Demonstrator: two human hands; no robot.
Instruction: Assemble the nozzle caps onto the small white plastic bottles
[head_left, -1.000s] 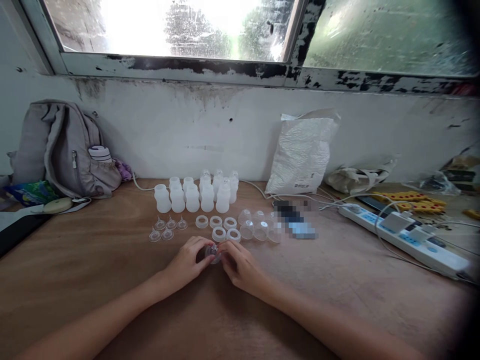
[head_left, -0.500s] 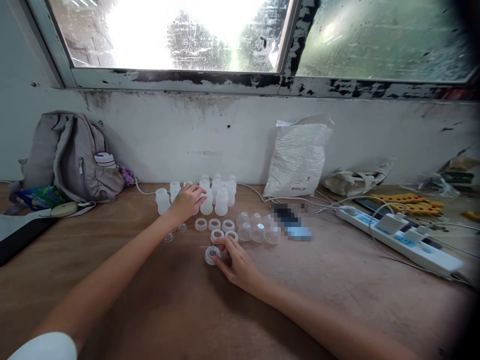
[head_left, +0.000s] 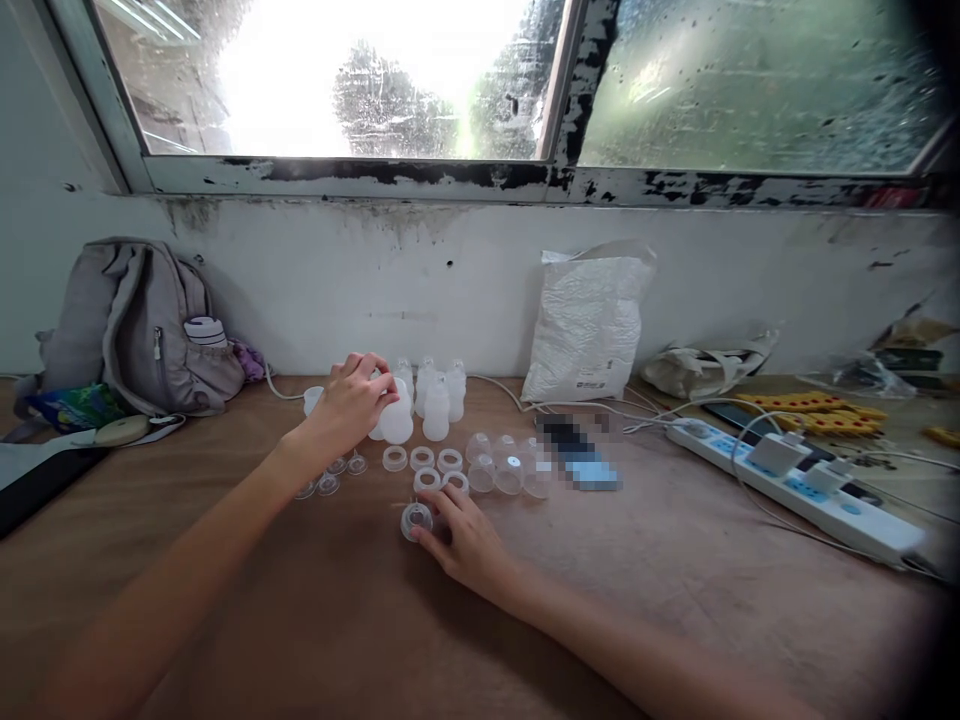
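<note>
Left hand, grip closed on a white bottle among crowded bottles; neighbours could topple. Right hand pinches a ring-and-nipple cap on the counter.

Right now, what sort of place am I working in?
Probably a makeshift workbench in a worn room, not a factory line: a wooden table under a peeling window frame, small translucent bottles laid out in rows, and a backpack and power strip alongside.
</note>
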